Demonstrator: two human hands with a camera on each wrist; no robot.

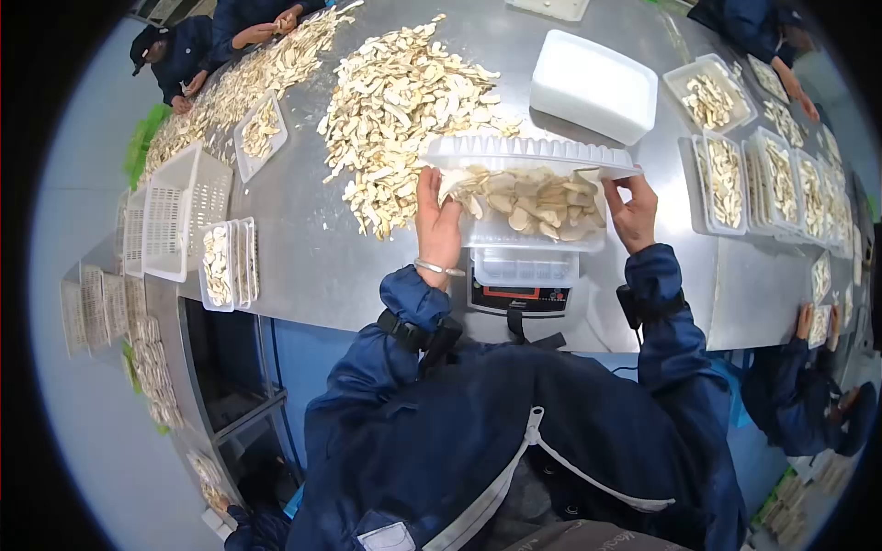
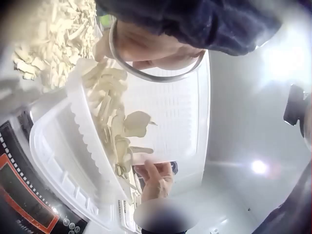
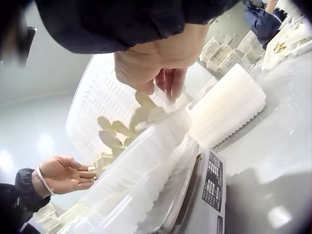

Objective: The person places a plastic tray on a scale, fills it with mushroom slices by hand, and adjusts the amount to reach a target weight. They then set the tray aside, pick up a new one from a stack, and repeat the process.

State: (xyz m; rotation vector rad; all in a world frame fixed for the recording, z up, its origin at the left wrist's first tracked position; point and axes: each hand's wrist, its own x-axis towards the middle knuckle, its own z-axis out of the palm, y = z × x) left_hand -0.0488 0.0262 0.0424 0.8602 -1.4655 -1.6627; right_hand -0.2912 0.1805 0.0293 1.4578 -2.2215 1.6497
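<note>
A clear plastic tray of pale dried slices lies under a second, tilted ribbed tray. My left hand is at their left end; in the right wrist view this hand has straight fingers touching the slices' end. My right hand pinches the right end between thumb and fingers, also seen as a hand in the right wrist view. Below is another tray on a scale. The left wrist view shows slices against the tilted tray's inside.
A large slice pile lies ahead to the left, a stack of white trays ahead to the right. Baskets and filled trays stand left; several filled trays stand right. Other people work around the metal table.
</note>
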